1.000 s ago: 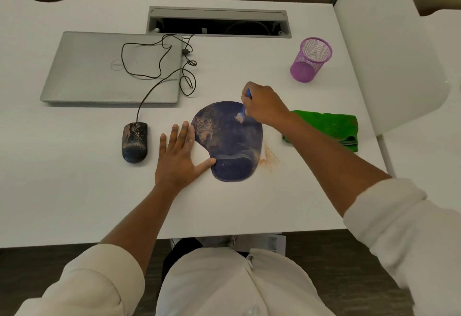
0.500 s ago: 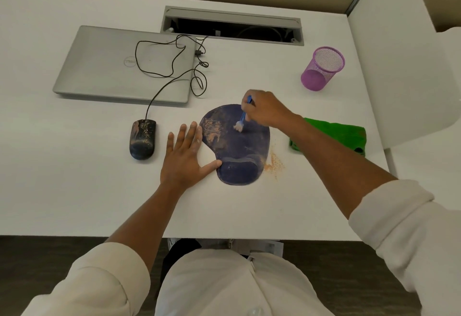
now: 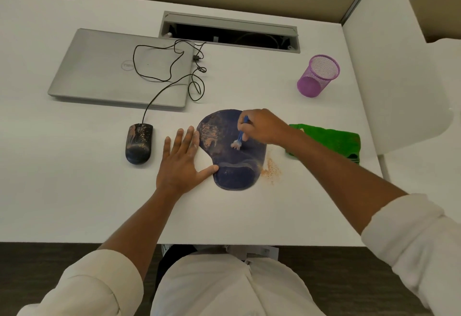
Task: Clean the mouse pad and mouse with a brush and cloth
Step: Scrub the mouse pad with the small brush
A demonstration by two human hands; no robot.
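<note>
**The dirt sits to the left of the brush**

The person's right hand [image 3: 264, 126] has its fingers curled around a small blue brush [image 3: 240, 138]; the white bristles point down and touch the middle of the dark blue mouse pad [image 3: 232, 163]; the brush handle leans up and away from the person, into the hand. The left hand [image 3: 183, 163] lies flat on the white desk [image 3: 74, 191] with its fingers straight; its thumb tip touches the left edge of the pad near the wrist bump, and its fingertips sit by the pad's upper left edge; it looks like it is there to stop the pad from sliding.

The big patch of tan dirt [image 3: 209, 136] on the pad lies just to the left of the bristles, between the brush and the left hand's fingers; so the brush hand is the near one, and its next sweep probably needs to start over on that side. Some dust [image 3: 270, 169] lies on the desk just off the pad's right edge.

The mouse [image 3: 138, 144] is dirty too; it sits well to the left, past the flat hand. The green cloth [image 3: 331, 138] waits on the right, partly under the right arm.
</note>
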